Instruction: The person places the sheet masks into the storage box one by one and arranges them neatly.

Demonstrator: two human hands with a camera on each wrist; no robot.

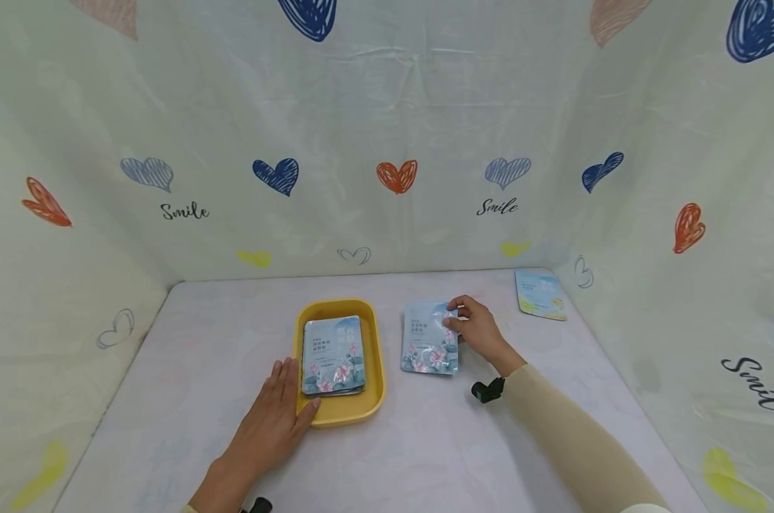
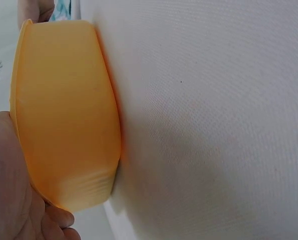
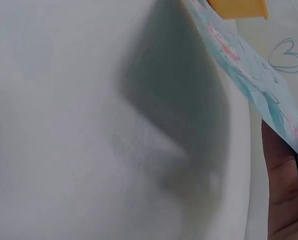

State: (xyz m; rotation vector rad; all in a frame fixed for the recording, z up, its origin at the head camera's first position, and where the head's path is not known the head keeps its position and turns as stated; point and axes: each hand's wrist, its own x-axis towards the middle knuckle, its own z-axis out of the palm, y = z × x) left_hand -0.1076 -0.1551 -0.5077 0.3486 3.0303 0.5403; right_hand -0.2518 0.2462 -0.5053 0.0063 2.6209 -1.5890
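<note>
A flat blue sachet [image 1: 429,338] with pink flowers is pinched at its right edge by my right hand [image 1: 479,329]. In the right wrist view this sachet [image 3: 249,75] is raised at a slant over the table, its shadow below. My left hand [image 1: 268,413] lies against the left side of a yellow tray [image 1: 342,413], fingers straight, thumb at the front rim. The left wrist view shows the tray's outer wall [image 2: 68,110] beside the left hand [image 2: 11,180]. Inside the tray, similar blue sachets [image 1: 332,356] lie stacked; how many is hidden.
Near the back right corner of the white table [image 1: 194,370] lies another sachet [image 1: 540,293], light blue and yellow. A pale curtain [image 1: 335,114] printed with hearts and "Smile" encloses the table at the back and sides.
</note>
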